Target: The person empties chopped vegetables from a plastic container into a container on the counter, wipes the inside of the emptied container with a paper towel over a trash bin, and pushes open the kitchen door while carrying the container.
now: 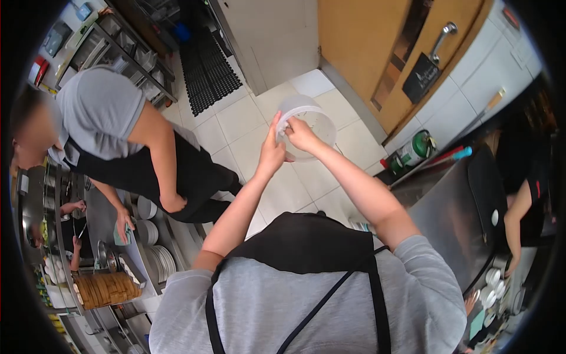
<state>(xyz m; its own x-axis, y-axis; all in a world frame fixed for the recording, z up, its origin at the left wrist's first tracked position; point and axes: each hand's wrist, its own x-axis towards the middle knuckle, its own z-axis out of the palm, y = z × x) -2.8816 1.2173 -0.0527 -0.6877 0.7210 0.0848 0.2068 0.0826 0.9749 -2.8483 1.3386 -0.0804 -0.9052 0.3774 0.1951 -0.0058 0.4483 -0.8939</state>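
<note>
A translucent, whitish plastic tub [323,125] is held out in front of me over the floor, its open top tilted toward me. My left hand [272,152] grips the tub's left side, fingers along the wall. Inside the mouth, near the left rim, is my right hand [302,135] with its fingers curled. Something small and white shows at the right fingertips, too unclear to name. Small dark specks are visible on the tub's inner wall.
A co-worker in a grey shirt [103,97] leans over a steel counter with stacked plates [160,264] at left. Ahead are a wooden door [359,53] and a black floor mat [206,74]. A green cylinder [415,148] and another person's arm [516,224] are at right.
</note>
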